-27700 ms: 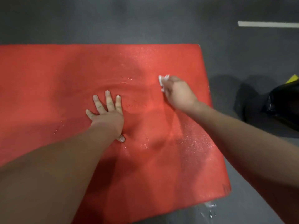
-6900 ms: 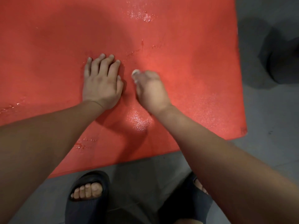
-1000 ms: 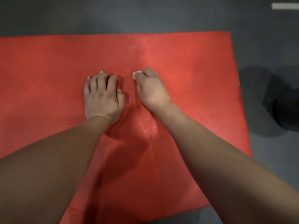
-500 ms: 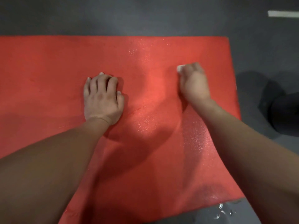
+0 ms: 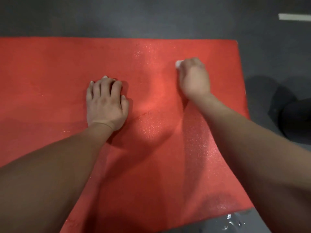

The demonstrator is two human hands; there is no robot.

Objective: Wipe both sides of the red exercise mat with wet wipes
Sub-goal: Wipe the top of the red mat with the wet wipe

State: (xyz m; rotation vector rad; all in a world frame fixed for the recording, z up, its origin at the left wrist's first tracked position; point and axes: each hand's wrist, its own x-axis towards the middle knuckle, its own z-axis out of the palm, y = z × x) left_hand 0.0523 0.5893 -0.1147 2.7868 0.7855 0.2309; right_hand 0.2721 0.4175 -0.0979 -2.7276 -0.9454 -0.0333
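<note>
The red exercise mat (image 5: 50,68) lies flat on the dark floor and fills most of the view; its right end is in sight. My left hand (image 5: 106,101) rests on the mat near the middle, fingers bent at the knuckles, holding nothing. My right hand (image 5: 193,78) presses down on the mat toward its right end, fingers curled over a white wet wipe (image 5: 178,63); only a small corner of the wipe shows by the fingertips. A damp sheen glistens on the mat between and below my hands.
Dark grey floor (image 5: 151,17) surrounds the mat. A black object (image 5: 296,118) sits on the floor to the right of the mat. A white strip (image 5: 294,16) lies at the far right. A small wet patch (image 5: 232,222) shines on the floor at the mat's near right corner.
My right hand with the wipe swept from beside my left hand toward the mat's right end. It has since drifted slightly back left. My left hand has stayed put.
</note>
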